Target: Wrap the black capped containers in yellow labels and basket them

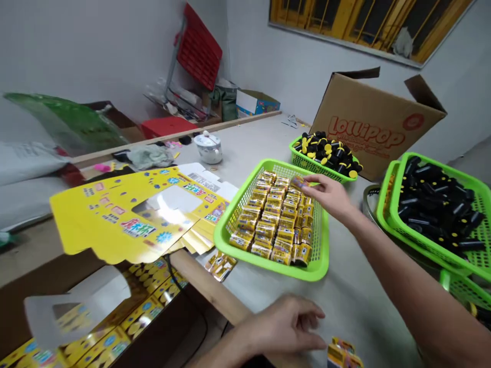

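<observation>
Over the green basket [286,270], the right hand [330,197] pinches a small gold pack [298,183], its long side pointing left. The left hand [282,327] is loose and open above the counter [356,306].

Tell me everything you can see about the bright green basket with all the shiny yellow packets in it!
The basket is a wide, shallow rectangle of bright green plastic, with walls full of small mesh holes and a thick, smooth rim. It sits flat on the pale tabletop. Rows of gold-and-yellow wrapped packets fill most of it. Over its far right side, the person's right hand holds one packet in its fingers.
</observation>
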A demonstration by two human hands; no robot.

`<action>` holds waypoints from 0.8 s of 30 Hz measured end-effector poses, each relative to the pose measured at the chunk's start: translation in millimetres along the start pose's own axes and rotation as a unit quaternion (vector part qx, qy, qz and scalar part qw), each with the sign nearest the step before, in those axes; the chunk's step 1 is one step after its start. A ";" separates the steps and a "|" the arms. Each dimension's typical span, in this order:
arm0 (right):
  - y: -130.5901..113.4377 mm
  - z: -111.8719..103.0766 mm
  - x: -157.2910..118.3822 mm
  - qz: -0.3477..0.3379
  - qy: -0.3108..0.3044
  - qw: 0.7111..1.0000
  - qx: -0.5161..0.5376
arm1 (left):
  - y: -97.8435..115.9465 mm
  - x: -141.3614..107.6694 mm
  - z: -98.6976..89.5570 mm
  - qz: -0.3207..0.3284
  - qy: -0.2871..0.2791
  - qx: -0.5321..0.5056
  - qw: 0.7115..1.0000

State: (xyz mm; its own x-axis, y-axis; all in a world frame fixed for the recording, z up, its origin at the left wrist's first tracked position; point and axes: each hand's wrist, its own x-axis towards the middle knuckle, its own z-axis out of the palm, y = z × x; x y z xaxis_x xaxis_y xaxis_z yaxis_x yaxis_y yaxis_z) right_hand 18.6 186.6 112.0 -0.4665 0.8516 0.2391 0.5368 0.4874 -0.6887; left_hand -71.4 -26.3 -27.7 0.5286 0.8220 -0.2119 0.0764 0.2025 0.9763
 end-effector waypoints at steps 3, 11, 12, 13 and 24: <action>-2.7 47.6 60.2 0.047 0.007 0.999 -0.014 | -12.2 6.2 2.0 0.017 -0.002 0.056 0.998; 12.3 103.8 106.7 0.040 -0.014 0.999 -0.025 | -45.3 26.1 6.4 0.076 -0.041 0.053 0.995; 13.2 102.6 106.9 0.038 -0.016 0.999 -0.023 | -38.6 23.2 5.4 0.069 -0.032 0.062 0.995; 13.6 99.3 105.5 0.042 -0.015 0.999 -0.020 | -29.7 18.9 4.0 0.061 -0.021 0.072 0.995; 0.6 -17.6 -172.0 -0.052 0.026 0.983 -0.171 | 10.9 4.1 -3.5 0.029 0.038 -0.015 0.999</action>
State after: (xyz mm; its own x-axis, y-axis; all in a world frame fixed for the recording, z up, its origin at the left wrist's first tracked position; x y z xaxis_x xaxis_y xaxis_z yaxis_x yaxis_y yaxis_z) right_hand 111.6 43.8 82.4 -0.4989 0.7987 0.3364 0.6983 0.6004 -0.3898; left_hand -71.3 -18.8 -18.1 0.4663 0.8704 -0.1582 0.0210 0.1679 0.9856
